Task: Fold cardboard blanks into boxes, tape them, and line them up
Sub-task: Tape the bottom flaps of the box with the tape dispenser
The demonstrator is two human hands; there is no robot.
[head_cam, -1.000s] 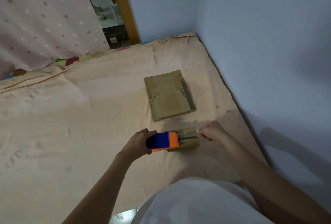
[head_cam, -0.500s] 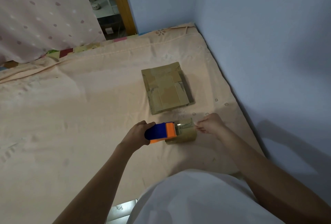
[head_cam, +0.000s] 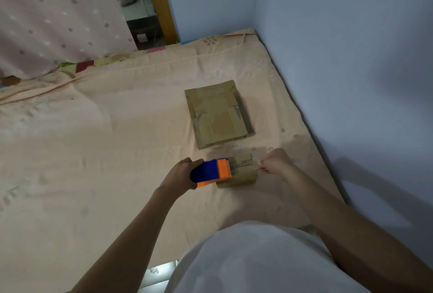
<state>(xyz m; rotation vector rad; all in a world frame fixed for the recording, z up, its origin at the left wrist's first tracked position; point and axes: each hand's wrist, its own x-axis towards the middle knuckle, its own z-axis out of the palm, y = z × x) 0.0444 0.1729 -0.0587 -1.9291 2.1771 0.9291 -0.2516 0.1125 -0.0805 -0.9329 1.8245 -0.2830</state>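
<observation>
**Pulling the tape free**

Left hand grips the tape dispenser at lower centre; right hand pinches the tape end. Draw it out level and taut toward the cardboard blanks on the bed, mid-frame.

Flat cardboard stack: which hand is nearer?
Right. The right hand sits just below the stack's near right corner, pinching the tape end; the left hand, gripping the dispenser, is farther.

A bed with a peach sheet fills the corner of pale blue walls — a dotted pink curtain hangs far left, beside a wooden door frame; light is dim.
</observation>
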